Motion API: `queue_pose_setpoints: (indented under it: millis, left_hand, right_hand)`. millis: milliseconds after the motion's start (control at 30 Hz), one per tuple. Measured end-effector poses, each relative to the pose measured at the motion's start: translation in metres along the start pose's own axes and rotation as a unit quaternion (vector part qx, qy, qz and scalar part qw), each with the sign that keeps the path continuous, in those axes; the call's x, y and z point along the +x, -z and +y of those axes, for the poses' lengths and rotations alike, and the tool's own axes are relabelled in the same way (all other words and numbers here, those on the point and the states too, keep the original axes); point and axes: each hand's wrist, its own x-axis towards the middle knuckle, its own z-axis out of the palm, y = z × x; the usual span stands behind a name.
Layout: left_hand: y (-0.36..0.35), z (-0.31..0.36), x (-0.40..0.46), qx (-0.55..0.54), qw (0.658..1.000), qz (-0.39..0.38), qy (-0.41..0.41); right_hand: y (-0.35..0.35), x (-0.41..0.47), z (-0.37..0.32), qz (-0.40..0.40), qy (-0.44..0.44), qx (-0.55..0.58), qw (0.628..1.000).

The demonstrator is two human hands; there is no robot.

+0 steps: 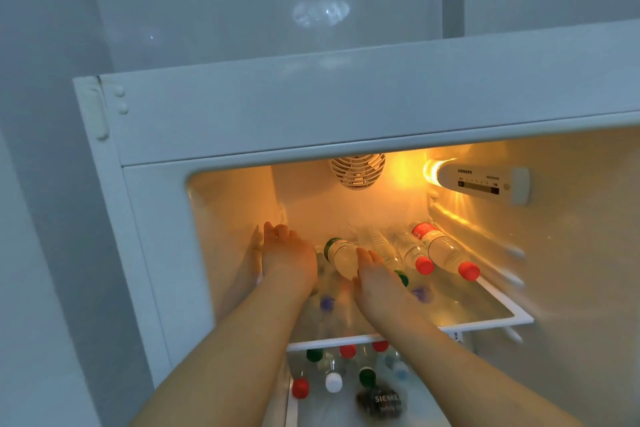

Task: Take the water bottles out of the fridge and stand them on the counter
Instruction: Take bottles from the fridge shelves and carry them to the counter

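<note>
Two bare hands reach into the lit top compartment of an open fridge (145,218). From the head camera, the left hand (287,258) hovers over the glass shelf (485,308) near the left wall, fingers straight and together, holding nothing. The right hand (375,276) lies on a green-labelled bottle (341,255) that rests on its side mid-shelf, its fingers laid along it; whether they curl round it I cannot tell. Beside it to the right lie two red-capped bottles (446,251), also on their sides. More bottles (334,380) stand on the shelf below, caps red, white and green.
</note>
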Motion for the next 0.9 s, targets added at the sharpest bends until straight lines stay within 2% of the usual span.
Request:
queue_pose_setpoints:
  millis: [133, 367, 567, 700, 767, 900]
  left_hand:
    - [0.031, -0.016, -0.026, -0.157, 0.987, 0.024, -0.001]
    - [0.069, -0.036, -0.088, -0.387, 0.916, 0.093, -0.05]
    - [0.09, -0.068, -0.147, -0.496, 0.856, 0.144, -0.023]
    - [0.099, -0.097, -0.188, -0.557, 0.818, 0.143, -0.004]
    - [0.101, -0.11, -0.211, -0.571, 0.81, 0.132, 0.01]
    - [0.099, -0.135, -0.261, -0.555, 0.824, 0.103, 0.057]
  right_hand:
    - [0.035, -0.021, -0.016, 0.034, -0.017, -0.025, 0.999]
    - [0.09, -0.064, -0.054, 0.06, 0.0, -0.043, 0.997]
    - [0.129, -0.114, -0.088, 0.055, -0.011, -0.082, 0.995]
    - [0.159, -0.145, -0.116, 0.054, -0.013, -0.094, 0.994]
    - [0.17, -0.159, -0.132, 0.035, -0.006, -0.102, 0.994]
    - [0.173, -0.185, -0.165, -0.016, 0.011, -0.097, 0.995]
